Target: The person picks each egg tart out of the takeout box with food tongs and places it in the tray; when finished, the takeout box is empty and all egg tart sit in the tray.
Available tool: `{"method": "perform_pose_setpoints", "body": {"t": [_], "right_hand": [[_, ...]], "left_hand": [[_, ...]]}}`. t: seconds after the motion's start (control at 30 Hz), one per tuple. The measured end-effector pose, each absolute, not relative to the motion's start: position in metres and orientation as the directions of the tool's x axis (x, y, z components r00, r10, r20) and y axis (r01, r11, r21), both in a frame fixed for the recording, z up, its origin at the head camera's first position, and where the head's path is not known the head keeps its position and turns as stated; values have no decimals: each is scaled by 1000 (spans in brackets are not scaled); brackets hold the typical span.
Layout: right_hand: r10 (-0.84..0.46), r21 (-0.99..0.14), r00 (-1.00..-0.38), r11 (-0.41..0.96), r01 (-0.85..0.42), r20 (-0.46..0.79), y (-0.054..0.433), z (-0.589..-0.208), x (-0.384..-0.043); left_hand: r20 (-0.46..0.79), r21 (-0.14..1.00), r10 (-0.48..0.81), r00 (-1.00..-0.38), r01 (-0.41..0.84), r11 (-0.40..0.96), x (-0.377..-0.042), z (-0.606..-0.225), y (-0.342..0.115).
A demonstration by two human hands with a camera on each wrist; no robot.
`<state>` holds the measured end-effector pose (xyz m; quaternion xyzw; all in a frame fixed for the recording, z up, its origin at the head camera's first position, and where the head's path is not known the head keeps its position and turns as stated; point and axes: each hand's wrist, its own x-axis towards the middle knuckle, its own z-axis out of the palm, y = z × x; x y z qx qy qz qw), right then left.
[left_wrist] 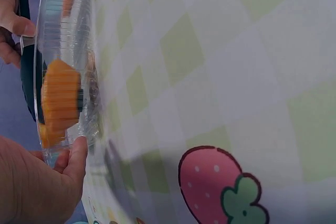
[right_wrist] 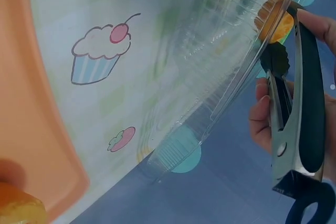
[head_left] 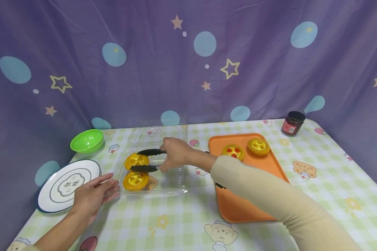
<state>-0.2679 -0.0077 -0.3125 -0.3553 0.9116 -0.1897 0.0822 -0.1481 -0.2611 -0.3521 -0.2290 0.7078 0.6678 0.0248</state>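
My right hand grips a pair of black-and-metal tongs. The black tong tips reach into a clear plastic container, one on each side of the rear yellow tart. A second yellow tart lies just in front of it in the same container. The container's clear lid is folded back toward the curtain. At the container's left end is my left hand, its fingers extended against the clear wall, as the left wrist view also shows.
To the right, an orange tray holds a tart with red pieces and a yellow tart. A dark jar stands at the back right. At the left are a white plate and a green bowl.
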Motion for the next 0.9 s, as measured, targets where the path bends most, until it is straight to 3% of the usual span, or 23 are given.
{"method": "perform_pose_setpoints", "body": {"t": [0.37, 0.7, 0.9], "right_hand": [[-686, -300, -726, 683, -666, 48, -7, -317, -267], [-613, -485, -786, 713, -506, -82, -7, -321, -270], [-605, -518, -785, 718, -465, -133, -7, -321, -273]], "left_hand": [[-336, 937, -266, -904, -349, 0, -149, -353, -264], [-334, 939, -261, -906, -343, -12, -148, -354, -264], [-326, 941, -265, -907, -337, -2, -148, -354, -263]]}}
